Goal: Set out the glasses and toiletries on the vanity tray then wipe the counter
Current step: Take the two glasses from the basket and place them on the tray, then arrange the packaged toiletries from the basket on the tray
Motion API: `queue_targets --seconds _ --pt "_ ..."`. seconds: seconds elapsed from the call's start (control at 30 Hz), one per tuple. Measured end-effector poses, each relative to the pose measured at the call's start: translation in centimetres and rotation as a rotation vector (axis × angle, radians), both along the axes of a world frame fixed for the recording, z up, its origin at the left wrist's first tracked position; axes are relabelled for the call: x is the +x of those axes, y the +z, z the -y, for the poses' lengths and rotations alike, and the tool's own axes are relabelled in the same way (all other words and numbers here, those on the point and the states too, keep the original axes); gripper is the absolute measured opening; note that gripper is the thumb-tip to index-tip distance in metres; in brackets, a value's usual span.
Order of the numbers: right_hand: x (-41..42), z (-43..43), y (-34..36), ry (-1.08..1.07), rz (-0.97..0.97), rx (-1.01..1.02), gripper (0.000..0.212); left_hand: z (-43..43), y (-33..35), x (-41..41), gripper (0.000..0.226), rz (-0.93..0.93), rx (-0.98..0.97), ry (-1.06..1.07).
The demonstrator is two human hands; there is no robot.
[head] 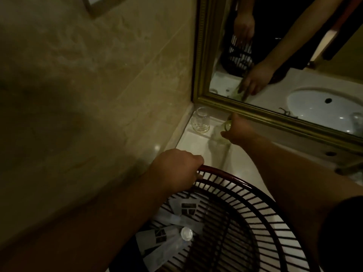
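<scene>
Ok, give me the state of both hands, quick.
Left hand: closed on the basket rim.
Right hand: closed around a glass on the tray.

Gold-framed mirror (261,114) above the back edge, beige marble wall (88,85) at left, white sink basin reflected.

dark label blocks on toiletry packets (157,235) (too blurred), no text legible

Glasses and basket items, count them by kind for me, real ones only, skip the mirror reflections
Drinking glasses: 2, one standing in the corner, one in the right hand
Baskets: 1, left hand on its rim
Toiletry packets in the basket: about 4, overlapping, dim
Total: about 7
</scene>
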State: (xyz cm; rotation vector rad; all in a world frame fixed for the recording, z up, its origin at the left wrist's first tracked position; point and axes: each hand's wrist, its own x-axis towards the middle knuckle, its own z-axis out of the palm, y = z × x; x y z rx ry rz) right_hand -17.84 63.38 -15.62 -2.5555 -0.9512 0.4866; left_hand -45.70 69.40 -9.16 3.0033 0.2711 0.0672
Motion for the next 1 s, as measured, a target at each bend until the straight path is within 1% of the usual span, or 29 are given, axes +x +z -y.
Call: queue_targets --seconds 0.2,0.33,0.5,0.6,0.67,0.7,0.73,0.8,0.87,0.93,1.0 --pt "1.4 -2.4 -2.9 0.024 0.021 -0.03 0.066 -0.1 -0.3 0.0 0.026 0.021 0.006 0.003" --pt "1.5 -3.3 -3.1 0.051 0.084 -0.108 0.061 -0.2 -0.4 -0.1 0.024 0.021 -0.006 0.011" --pt "0.9 -3.1 -2.4 0.025 0.141 -0.128 0.051 -0.2 -0.6 0.0 0.023 0.009 -0.011 0.032" --pt "0.2 -2.1 -1.2 0.013 0.138 -0.121 0.058 -0.4 -0.6 0.0 0.024 -0.017 -0.012 0.026" --pt "-0.7 -1.1 0.3 0.007 0.122 -0.088 0.062 -0.4 -0.5 0.1 0.025 -0.022 -0.011 0.021" --pt "-1.5 -0.5 1.3 0.0 0.118 -0.055 0.06 -0.3 -0.4 0.1 0.025 -0.018 -0.007 0.019" --pt "-2.5 0.1 2.6 -0.005 0.128 -0.012 0.054 -0.2 -0.3 0.1 0.026 -0.011 0.002 0.019" --pt "-5.1 1.6 5.5 0.011 0.182 0.102 0.036 -0.1 -0.2 0.1 0.026 -0.001 0.021 0.02" --pt "-8.5 3.7 8.6 0.07 0.261 0.218 0.019 -0.1 -0.1 0.0 0.025 0.005 0.031 0.015" --pt "-12.4 6.5 10.9 0.177 0.296 0.3 0.02 -0.1 -0.2 0.1 0.025 -0.005 0.03 0.02" --pt "-16.5 9.6 12.0 0.319 0.271 0.332 0.024 -0.1 -0.2 0.2 0.021 -0.033 0.032 0.042"
